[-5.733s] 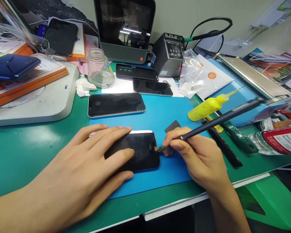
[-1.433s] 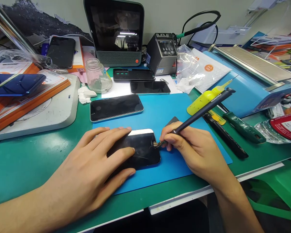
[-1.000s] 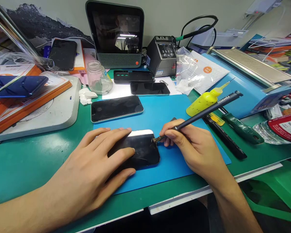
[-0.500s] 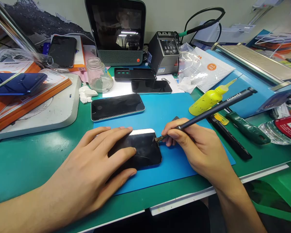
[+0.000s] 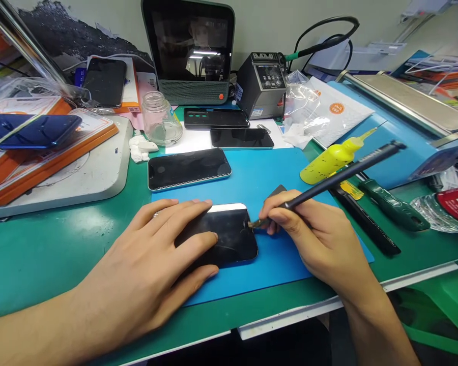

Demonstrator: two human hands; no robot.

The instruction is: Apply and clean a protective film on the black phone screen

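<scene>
Fingers of the left hand [image 5: 148,274] lie flat and open on the black glossy smartphone [image 5: 229,239], pinning it to the blue rubber mat [image 5: 267,173]. Just beside, the right hand [image 5: 313,239] pinches a long black brush [image 5: 339,175], bristles touching the phone's end.

Left hand [image 5: 152,264] hides phone's [image 5: 232,239] left half; brush [image 5: 339,175] tip blurred.

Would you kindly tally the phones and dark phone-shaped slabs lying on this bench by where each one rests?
On the blue mat: 2, the black phone under the left hand, and the silver-edged phone.
On white paper behind the mat: 2 black slabs.
On orange boxes at left: 2, a black one and a blue one.
Total: 6.
</scene>
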